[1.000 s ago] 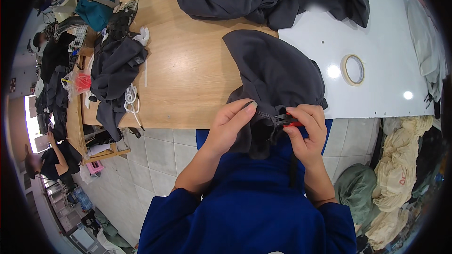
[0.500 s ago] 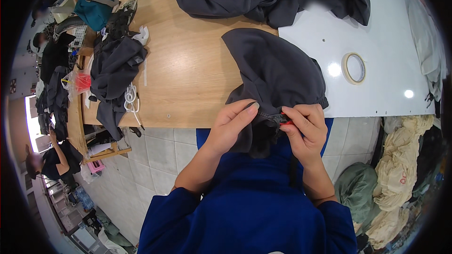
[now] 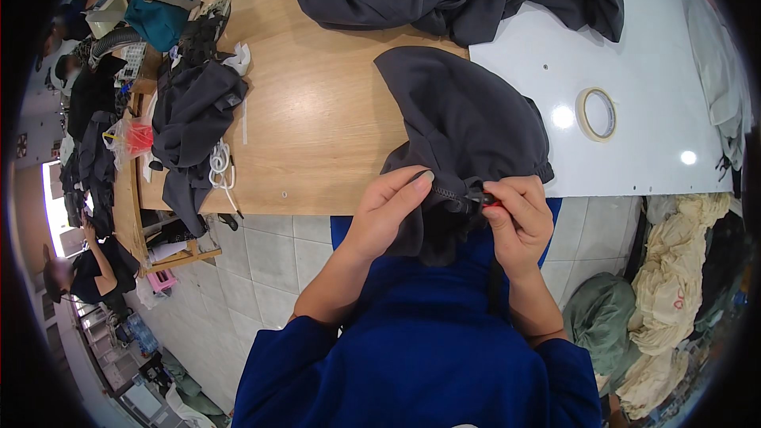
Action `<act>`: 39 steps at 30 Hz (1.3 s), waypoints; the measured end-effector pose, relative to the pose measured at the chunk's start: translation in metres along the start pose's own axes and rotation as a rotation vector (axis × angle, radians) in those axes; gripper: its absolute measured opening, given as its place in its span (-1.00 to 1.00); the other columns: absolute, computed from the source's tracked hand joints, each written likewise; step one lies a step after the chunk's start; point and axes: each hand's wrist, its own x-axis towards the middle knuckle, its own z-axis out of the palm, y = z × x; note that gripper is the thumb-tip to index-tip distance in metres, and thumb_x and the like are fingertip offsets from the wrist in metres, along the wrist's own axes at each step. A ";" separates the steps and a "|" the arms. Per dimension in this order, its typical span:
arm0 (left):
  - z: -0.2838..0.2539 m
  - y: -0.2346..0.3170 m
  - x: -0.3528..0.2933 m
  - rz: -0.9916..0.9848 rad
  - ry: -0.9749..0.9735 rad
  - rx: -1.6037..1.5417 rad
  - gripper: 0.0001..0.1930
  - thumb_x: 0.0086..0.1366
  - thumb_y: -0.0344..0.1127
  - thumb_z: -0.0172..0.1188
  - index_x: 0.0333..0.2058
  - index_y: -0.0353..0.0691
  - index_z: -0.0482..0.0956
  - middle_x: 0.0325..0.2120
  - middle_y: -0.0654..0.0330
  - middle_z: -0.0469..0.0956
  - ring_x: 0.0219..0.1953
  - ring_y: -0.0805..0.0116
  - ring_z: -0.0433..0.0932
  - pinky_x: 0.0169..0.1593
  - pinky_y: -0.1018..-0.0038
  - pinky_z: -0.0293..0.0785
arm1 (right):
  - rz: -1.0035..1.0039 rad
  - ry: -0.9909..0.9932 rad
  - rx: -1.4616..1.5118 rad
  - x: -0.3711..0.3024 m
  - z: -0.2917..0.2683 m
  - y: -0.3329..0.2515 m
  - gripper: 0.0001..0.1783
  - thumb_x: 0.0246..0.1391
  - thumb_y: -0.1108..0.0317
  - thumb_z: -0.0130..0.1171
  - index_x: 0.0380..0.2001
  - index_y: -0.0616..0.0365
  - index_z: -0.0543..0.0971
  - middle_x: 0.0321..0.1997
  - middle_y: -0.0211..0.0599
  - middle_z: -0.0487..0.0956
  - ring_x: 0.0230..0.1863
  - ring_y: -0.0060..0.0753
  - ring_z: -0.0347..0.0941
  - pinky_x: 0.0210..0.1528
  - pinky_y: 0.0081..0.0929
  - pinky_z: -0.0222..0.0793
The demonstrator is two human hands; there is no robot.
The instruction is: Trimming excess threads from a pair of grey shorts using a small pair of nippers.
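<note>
Dark garment draped over the near edge of the wooden table; we pinch its hem with our left hand, while our right hand grips a small red tool at the zipper. Tape roll lies nearby.

Deep blue top, long sleeves pushed up to the elbows, bare forearms, bare hands
</note>
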 end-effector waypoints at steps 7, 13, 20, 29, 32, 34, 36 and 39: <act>0.004 -0.001 0.002 0.006 0.018 -0.081 -0.77 0.34 -0.35 -0.05 -0.15 -0.36 0.48 -0.31 0.34 0.48 -0.24 0.65 0.37 -0.09 0.69 0.26 | 0.289 0.064 0.381 -0.009 0.002 0.005 -0.71 0.04 0.35 0.18 -0.18 0.27 0.54 -0.35 -0.38 0.46 -0.36 -0.63 0.30 -0.30 -0.69 0.20; 0.000 -0.004 0.003 0.005 0.008 -0.202 -0.85 0.33 -0.38 -0.02 -0.21 -0.28 0.46 -0.31 0.34 0.47 -0.21 0.64 0.39 -0.07 0.69 0.27 | 0.444 0.158 0.707 -0.009 0.001 0.012 -0.65 0.27 0.27 -0.14 0.00 0.27 0.37 -0.34 -0.40 0.38 -0.42 -0.71 0.19 -0.38 -0.78 0.11; 0.008 0.000 0.006 0.030 0.063 -0.136 -0.89 0.28 -0.45 0.05 -0.22 -0.26 0.41 -0.34 0.35 0.46 -0.23 0.65 0.40 -0.11 0.69 0.30 | 0.472 0.186 0.782 -0.002 -0.012 0.010 -0.60 0.21 0.24 -0.09 0.03 0.27 0.32 -0.44 -0.46 0.28 -0.49 -0.75 0.12 -0.47 -0.81 0.02; 0.007 -0.005 0.008 0.092 -0.002 0.048 -0.83 0.22 -0.48 0.13 -0.21 -0.27 0.40 -0.33 0.31 0.47 -0.27 0.64 0.43 -0.17 0.70 0.34 | 0.155 0.021 0.088 0.006 0.008 -0.010 -0.78 -0.16 0.56 0.30 -0.35 0.11 0.64 -0.73 -0.42 0.31 -0.69 -0.55 0.15 -0.59 -0.64 0.04; 0.005 -0.005 0.008 0.093 -0.017 0.046 -0.84 0.24 -0.47 0.10 -0.21 -0.28 0.38 -0.29 0.24 0.50 -0.23 0.60 0.45 -0.12 0.66 0.36 | 0.173 -0.005 0.068 0.007 0.003 -0.006 -0.77 -0.20 0.62 0.25 -0.38 0.14 0.62 -0.70 -0.42 0.35 -0.67 -0.56 0.18 -0.58 -0.64 0.06; 0.007 -0.004 0.010 0.103 -0.049 -0.023 -0.86 0.27 -0.47 0.06 -0.21 -0.28 0.36 -0.23 0.15 0.53 -0.18 0.52 0.48 -0.06 0.59 0.38 | 0.193 -0.087 0.114 0.006 -0.003 -0.005 -0.76 -0.24 0.64 0.21 -0.41 0.15 0.60 -0.68 -0.41 0.39 -0.65 -0.55 0.23 -0.57 -0.64 0.10; 0.009 -0.002 0.012 0.109 -0.056 -0.035 -0.87 0.28 -0.47 0.04 -0.21 -0.29 0.35 -0.21 0.11 0.53 -0.16 0.50 0.48 -0.04 0.56 0.38 | 0.213 -0.172 0.168 0.006 -0.011 -0.006 -0.75 -0.28 0.67 0.16 -0.44 0.16 0.59 -0.66 -0.39 0.43 -0.63 -0.54 0.29 -0.55 -0.64 0.14; 0.007 -0.003 0.011 0.111 -0.033 -0.064 -0.89 0.29 -0.47 0.03 -0.21 -0.29 0.35 -0.21 0.08 0.54 -0.16 0.46 0.49 -0.03 0.53 0.38 | 0.277 -0.535 0.420 0.006 -0.027 -0.006 -0.72 -0.34 0.65 0.13 -0.44 0.13 0.58 -0.52 -0.34 0.56 -0.51 -0.45 0.45 -0.46 -0.59 0.30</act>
